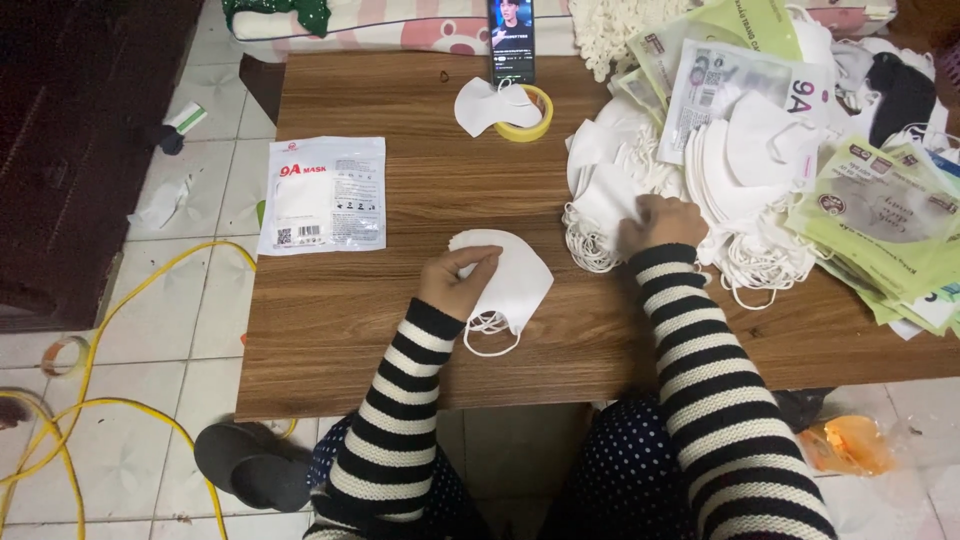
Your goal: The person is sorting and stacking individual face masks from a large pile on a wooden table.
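My left hand [456, 282] pinches a small stack of folded white masks [512, 278] lying on the brown wooden table [400, 340], their ear loops trailing toward me. My right hand [660, 224] reaches into a big heap of loose white masks [640, 170] at the table's right and grips one of them. Both arms wear black-and-white striped sleeves.
A sealed white mask packet [322, 194] lies at the left of the table. A yellow tape roll [530, 116] with a mask over it and an upright phone [512, 40] stand at the back. Green and white empty packets [880, 210] pile at right. A yellow cable [110, 330] and a slipper [250, 465] are on the tiled floor.
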